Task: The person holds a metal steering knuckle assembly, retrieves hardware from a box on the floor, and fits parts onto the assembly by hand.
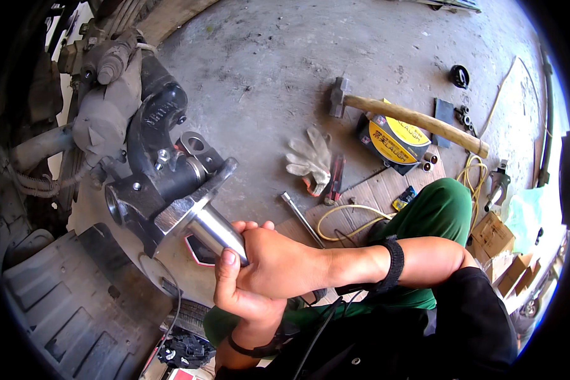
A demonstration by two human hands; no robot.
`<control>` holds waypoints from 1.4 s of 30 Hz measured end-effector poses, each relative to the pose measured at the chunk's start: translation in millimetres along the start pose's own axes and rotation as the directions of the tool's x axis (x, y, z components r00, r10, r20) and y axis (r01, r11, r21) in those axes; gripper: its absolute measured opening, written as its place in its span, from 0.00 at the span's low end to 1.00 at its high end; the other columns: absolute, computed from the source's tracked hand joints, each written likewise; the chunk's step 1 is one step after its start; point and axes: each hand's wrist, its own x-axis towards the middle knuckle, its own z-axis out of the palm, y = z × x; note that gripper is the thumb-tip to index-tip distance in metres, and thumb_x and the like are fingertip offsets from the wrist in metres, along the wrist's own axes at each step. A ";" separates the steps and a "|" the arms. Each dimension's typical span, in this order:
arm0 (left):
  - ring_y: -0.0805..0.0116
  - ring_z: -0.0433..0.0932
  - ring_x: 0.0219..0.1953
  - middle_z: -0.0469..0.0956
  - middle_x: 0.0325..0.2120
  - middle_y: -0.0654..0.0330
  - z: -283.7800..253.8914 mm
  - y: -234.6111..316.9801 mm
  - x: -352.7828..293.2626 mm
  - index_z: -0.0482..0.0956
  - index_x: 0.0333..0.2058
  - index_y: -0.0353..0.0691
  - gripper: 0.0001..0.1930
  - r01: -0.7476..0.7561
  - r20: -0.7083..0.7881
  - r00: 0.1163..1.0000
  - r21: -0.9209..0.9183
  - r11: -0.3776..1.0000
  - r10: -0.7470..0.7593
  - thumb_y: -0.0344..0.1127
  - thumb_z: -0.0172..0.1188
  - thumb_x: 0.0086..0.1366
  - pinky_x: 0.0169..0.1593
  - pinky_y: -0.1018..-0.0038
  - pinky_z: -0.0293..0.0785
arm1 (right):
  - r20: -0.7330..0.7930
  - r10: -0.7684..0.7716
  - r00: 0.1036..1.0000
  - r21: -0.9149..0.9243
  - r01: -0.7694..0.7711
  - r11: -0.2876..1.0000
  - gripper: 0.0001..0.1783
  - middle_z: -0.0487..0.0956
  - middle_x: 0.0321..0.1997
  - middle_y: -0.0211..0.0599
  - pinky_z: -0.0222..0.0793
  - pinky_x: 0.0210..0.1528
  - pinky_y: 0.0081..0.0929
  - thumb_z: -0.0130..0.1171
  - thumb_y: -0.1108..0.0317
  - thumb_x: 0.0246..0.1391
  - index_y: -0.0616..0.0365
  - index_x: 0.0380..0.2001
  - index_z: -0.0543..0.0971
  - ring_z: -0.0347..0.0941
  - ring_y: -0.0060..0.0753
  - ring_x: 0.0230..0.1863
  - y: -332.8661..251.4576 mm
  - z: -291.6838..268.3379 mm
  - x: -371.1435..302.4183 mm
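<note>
A shiny steel spindle (204, 223) with a square flange sticks out from a black steering knuckle (161, 120) on a vehicle's wheel hub assembly at the left. My right hand (278, 259), reaching in from the right with a black wristband, wraps around the spindle's free end. My left hand (240, 297), rising from below, closes over the same end under the right hand, with its thumb against the metal. The spindle's tip is hidden inside both hands.
On the concrete floor lie a wooden-handled hammer (411, 117), a white work glove (310, 155), a black and yellow box (392, 142), a metal rod (303, 218), a yellow cord (348, 212) and cardboard boxes (494, 237). A grey plastic panel (63, 297) sits lower left.
</note>
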 end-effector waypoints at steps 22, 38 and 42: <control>0.54 0.77 0.46 0.76 0.42 0.45 -22.1 39.0 27.1 0.71 0.48 0.26 0.18 -0.031 0.390 0.912 0.370 0.929 -0.125 0.31 0.57 0.62 0.54 0.58 0.73 | -0.120 -0.116 0.986 0.286 0.147 0.947 0.06 0.78 0.28 0.45 0.73 0.37 0.39 0.57 0.74 0.49 0.61 0.32 0.75 0.79 0.47 0.34 -3.4 -0.1 -5.0; 0.62 0.75 0.49 0.76 0.43 0.53 -67.8 119.0 102.1 0.73 0.47 0.32 0.20 -0.049 0.462 0.682 0.802 0.595 -0.567 0.31 0.61 0.55 0.58 0.65 0.67 | -0.665 -0.316 0.677 0.287 0.622 0.729 0.09 0.76 0.33 0.46 0.71 0.45 0.43 0.57 0.72 0.46 0.58 0.34 0.75 0.76 0.54 0.39 21.5 136.4 78.2; 0.57 0.78 0.46 0.75 0.43 0.50 -77.3 109.0 103.6 0.73 0.46 0.29 0.27 -0.138 0.518 0.713 0.764 0.630 -0.472 0.42 0.65 0.51 0.52 0.62 0.74 | -0.708 -0.321 0.628 0.232 0.637 0.735 0.10 0.76 0.32 0.49 0.73 0.42 0.42 0.54 0.72 0.47 0.59 0.35 0.75 0.77 0.55 0.36 14.9 132.3 77.8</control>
